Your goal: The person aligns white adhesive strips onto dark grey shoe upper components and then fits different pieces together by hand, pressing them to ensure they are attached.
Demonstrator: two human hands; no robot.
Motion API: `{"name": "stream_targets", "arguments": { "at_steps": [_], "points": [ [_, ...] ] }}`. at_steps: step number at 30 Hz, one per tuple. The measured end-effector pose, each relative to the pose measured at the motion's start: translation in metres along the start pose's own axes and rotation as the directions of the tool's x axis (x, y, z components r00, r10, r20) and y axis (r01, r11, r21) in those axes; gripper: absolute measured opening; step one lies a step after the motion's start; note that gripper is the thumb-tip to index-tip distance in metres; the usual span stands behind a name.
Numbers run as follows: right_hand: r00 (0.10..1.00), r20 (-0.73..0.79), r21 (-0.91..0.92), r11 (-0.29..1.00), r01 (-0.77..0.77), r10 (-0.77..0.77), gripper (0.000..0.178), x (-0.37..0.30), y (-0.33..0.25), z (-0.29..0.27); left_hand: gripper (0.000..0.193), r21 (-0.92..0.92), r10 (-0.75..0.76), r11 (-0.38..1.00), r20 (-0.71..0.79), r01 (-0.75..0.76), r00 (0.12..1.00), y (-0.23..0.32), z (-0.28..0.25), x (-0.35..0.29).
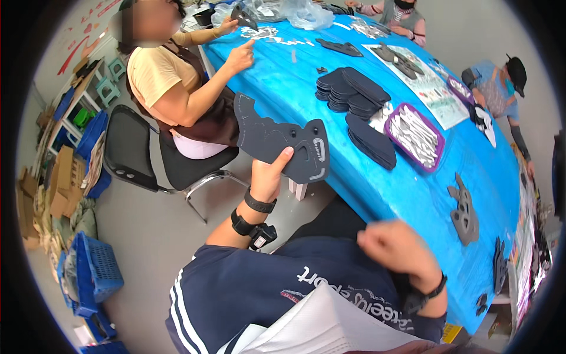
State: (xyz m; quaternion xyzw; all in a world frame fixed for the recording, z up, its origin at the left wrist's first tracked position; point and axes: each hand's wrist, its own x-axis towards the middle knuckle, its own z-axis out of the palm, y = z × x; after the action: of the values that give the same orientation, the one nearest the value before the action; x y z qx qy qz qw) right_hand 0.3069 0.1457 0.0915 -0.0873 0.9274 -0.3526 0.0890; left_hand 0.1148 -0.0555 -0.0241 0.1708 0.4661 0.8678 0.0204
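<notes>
My left hand (271, 171) is closed on a flat dark grey shoe upper piece (259, 135), thumb lying over its face. The piece is held up beside the table's near left edge. A pale, loop-shaped strip lines its right end, and small dark round spots show on it. Over my lap, by the table edge, my right hand (398, 245) looks curled but is smeared by motion; whether anything is in it does not show. Nearest on the blue-covered table (377, 194) are stacked dark pieces (371, 141) and a purple-rimmed tray (389, 133) of pale strips.
More dark stacked pieces (348, 88) and a loose grey upper (464, 212) lie on the table. On the left, a co-worker (159, 76) holds a dark piece; two others (407, 23) work across the table. A black chair (132, 147) and blue crate (97, 271) stand left.
</notes>
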Motion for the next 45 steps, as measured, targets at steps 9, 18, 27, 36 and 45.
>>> {"name": "stream_targets", "arguments": {
  "at_steps": [9, 18, 27, 36, 45],
  "points": [
    [0.983, -0.178, 0.635, 0.756, 0.155, -0.052, 0.030, 0.038, 0.059, 0.055, 0.041, -0.328, -0.347, 0.774, 0.496, 0.541, 0.796, -0.008, 0.036, -0.043],
    [0.999, -0.008, 0.754, 0.657, 0.033, -0.040, 0.033, 0.033, 0.075, 0.064, 0.041, -0.332, -0.371, 0.701, 0.585, 0.631, 0.721, -0.025, 0.039, -0.053],
    [1.000, 0.015, 0.895, 0.445, -0.001, -0.028, 0.030, 0.031, 0.089, 0.081, 0.042, -0.327, -0.404, 0.687, 0.571, 0.649, 0.715, -0.030, 0.040, -0.053],
    [0.997, 0.058, 0.976, 0.209, -0.068, 0.054, 0.031, 0.032, 0.092, 0.090, 0.044, -0.275, -0.447, 0.677, 0.585, 0.683, 0.677, -0.030, 0.039, -0.054],
    [0.992, -0.116, 0.967, 0.231, 0.104, 0.040, 0.033, 0.032, 0.085, 0.082, 0.042, -0.189, -0.407, 0.794, 0.539, 0.577, 0.737, -0.025, 0.041, -0.057]
  ]
}}
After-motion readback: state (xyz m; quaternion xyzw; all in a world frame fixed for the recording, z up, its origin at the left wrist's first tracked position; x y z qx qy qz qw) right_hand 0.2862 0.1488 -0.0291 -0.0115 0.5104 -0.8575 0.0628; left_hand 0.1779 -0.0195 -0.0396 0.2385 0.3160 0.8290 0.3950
